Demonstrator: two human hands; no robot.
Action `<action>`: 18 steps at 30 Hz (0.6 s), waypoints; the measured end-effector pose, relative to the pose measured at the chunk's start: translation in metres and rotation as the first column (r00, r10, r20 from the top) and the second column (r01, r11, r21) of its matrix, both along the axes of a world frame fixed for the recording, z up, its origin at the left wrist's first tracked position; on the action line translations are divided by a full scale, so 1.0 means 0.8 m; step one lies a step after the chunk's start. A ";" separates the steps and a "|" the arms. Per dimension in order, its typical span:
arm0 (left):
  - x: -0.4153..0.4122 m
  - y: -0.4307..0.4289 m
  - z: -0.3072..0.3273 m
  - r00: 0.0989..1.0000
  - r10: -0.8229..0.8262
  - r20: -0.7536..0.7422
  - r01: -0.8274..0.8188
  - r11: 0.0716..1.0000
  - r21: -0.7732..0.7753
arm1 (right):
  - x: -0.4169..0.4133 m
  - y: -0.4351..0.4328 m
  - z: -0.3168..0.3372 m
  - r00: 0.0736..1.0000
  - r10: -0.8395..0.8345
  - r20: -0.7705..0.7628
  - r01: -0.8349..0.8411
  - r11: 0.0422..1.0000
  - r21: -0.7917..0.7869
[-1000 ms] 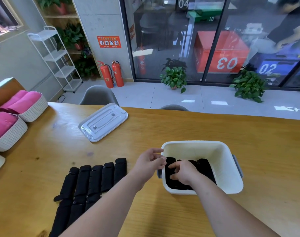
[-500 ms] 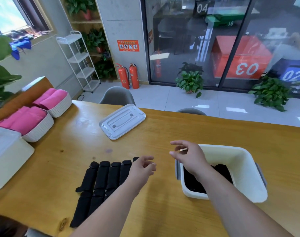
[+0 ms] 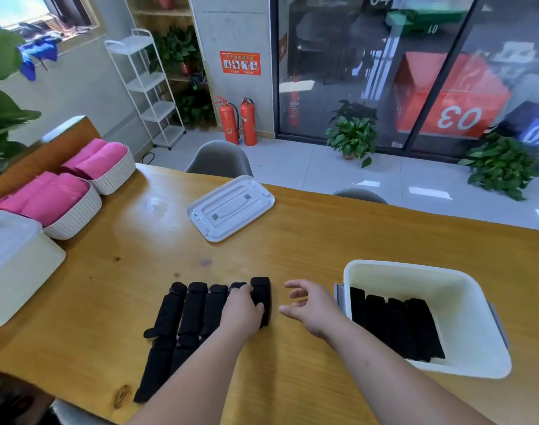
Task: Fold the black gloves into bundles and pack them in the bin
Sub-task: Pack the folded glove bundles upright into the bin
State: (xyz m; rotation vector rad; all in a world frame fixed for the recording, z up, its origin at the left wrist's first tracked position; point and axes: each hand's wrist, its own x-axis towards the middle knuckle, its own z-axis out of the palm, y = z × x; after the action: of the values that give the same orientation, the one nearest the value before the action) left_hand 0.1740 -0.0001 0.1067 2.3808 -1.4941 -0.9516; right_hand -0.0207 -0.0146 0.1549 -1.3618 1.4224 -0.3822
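Wooden surface [image 3: 323,240], head view.

- Row of black fabric gloves [image 3: 194,305] lies flat, side by side, near the front edge and left of centre. The rightmost piece [image 3: 260,289] is shorter than the rest.
- Left hand [image 3: 242,312]: palm down on the right end of the row. Fingers are bent over the far end of the fourth glove, and the thumb lies against the short rightmost piece. Cannot tell whether it actually grips the fabric.
- Right hand [image 3: 312,308]: fingers spread and loosely bent, holding nothing. It sits between the glove row and the bin, just beside the rightmost piece without touching it.
- Hands are near each other but apart.
- White plastic bin [image 3: 446,289] stands right of the right hand, lid off. Several black bundles [image 3: 397,323] are packed side by side along its floor.
- Flat white rectangular lid [image 3: 231,207] lies farther back, well apart from both hands.
- Two white woven baskets of pink cloth [image 3: 78,210] stand at the far left.
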 end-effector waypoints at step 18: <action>-0.006 -0.017 -0.004 0.973 0.125 -0.193 -0.134 0.990 -0.035 | 0.008 0.002 -0.002 0.999 -0.043 0.011 0.043 0.998 -0.035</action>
State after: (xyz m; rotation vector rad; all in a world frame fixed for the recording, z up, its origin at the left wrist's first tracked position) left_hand 0.1693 -0.0137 0.1037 2.2497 -1.2625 -1.0668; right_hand -0.0140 -0.0126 0.1535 -1.3578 1.4446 -0.4431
